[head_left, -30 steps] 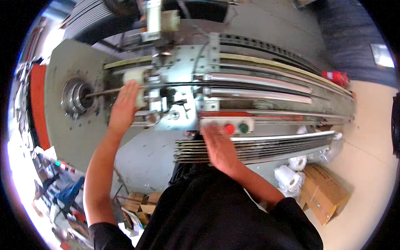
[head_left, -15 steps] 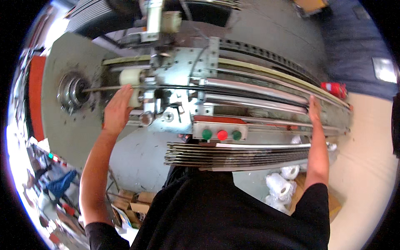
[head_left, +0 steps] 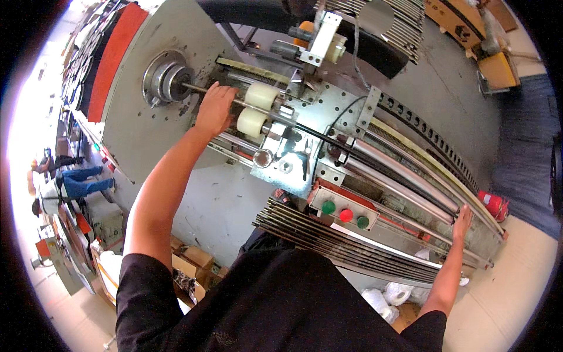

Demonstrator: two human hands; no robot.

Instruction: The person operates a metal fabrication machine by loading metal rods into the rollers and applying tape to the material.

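Note:
A thin metal rod (head_left: 197, 88) runs from the round chuck (head_left: 170, 79) on the grey machine plate, past two white rollers (head_left: 252, 120), toward the right. My left hand (head_left: 216, 108) is closed over this rod between chuck and rollers, its fingertips partly hidden. Farther along, a dark length of rod (head_left: 319, 135) lies between two thick silver bars (head_left: 390, 155). At the right end of these bars my right hand (head_left: 463, 222) stands with fingers straight up and together, palm side toward the bar ends. Whether it touches the rod's end is not visible.
A control box (head_left: 345, 208) with green and red buttons sits at the machine's front. Several long rods (head_left: 352, 246) lie in a bundle before my body. Another rod stack (head_left: 404, 29) is at the back. A red cylinder (head_left: 494, 205) stands beyond the right end.
The view has turned, so the machine now slants down to the right. My left hand sits farther from the white rollers, nearer the chuck. My right hand stays by the bar ends.

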